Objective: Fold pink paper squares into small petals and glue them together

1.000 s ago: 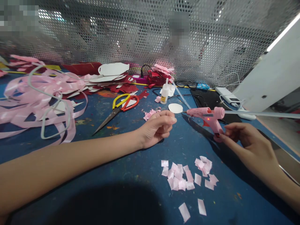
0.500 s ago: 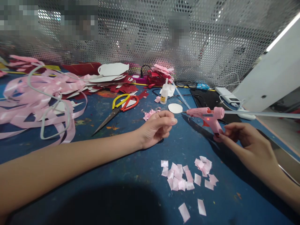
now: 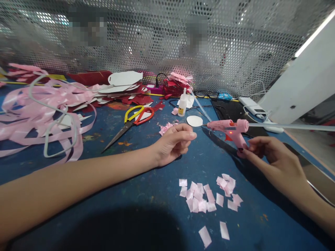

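My left hand (image 3: 172, 143) rests on the blue table (image 3: 146, 181) with its fingers curled into a pinch; what they hold, if anything, I cannot make out. A white paper disc (image 3: 194, 121) sits just beyond its fingertips. My right hand (image 3: 272, 158) grips the handle of a pink glue gun (image 3: 230, 129). The gun's nozzle points left at the disc, and a clear glue stick (image 3: 293, 127) juts out of its back. Several small pink ribbon pieces (image 3: 209, 198) lie on the table between my forearms.
Yellow and red scissors (image 3: 131, 120) lie left of my left hand, with a heap of pink ribbon (image 3: 39, 111) further left. A small glue bottle (image 3: 183, 104), red paper scraps (image 3: 172, 87), cables and a power bank (image 3: 252, 105) sit before a perforated metal screen (image 3: 157, 42).
Only the camera has shifted slightly; both hands and the glue gun stay where they were.
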A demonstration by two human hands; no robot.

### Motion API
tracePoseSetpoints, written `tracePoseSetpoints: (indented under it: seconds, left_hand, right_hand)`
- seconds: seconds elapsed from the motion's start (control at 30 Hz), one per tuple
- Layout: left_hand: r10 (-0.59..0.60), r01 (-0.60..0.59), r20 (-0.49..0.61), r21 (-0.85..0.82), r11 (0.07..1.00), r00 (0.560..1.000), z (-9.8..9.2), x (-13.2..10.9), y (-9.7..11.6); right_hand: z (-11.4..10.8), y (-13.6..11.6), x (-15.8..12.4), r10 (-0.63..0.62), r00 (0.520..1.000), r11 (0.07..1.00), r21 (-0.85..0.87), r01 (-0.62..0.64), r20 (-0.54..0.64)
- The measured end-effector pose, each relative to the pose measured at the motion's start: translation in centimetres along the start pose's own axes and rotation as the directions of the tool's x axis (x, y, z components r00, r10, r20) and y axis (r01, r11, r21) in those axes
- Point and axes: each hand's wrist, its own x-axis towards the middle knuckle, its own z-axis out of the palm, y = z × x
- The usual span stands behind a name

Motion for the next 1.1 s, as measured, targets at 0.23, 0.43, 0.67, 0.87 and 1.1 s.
tracePoseSetpoints:
  seconds: [0.23, 0.43, 0.67, 0.87, 1.1]
  left_hand:
    - [-0.005, 0.005, 0.001, 0.001, 1.0, 1.0, -0.09, -0.03, 0.0]
    - [0.013, -0.013, -0.058, -0.002, 1.0, 0.998, 0.22, 0.09, -0.23]
    - [0.015, -0.015, -0.009, 0.006, 1.0, 1.0, 0.11, 0.1, -0.39]
    - [0.004, -0.005, 0.061, 0.029, 1.0, 0.998, -0.29, 0.18, -0.43]
    - [-0.037, 0.035, 0.027, 0.064, 0.997, 0.999, 0.04, 0.14, -0.45]
  right_hand:
    - [0.1, -0.03, -0.02, 0.022, 1.0, 1.0, 0.006, -0.022, 0.012]
    - [0.12, -0.22, 0.02, 0.025, 1.0, 0.999, 0.032, -0.026, 0.01]
    - [0.18, -0.25, 0.09, 0.044, 0.999, 0.999, 0.012, -0.045, 0.024]
    - [0.08, -0.36, 0.0, 0.038, 0.999, 0.999, 0.0, -0.038, 0.029]
    - [0.11, -0.31, 0.06, 0.005, 1.0, 1.0, -0.011, -0.005, 0.018]
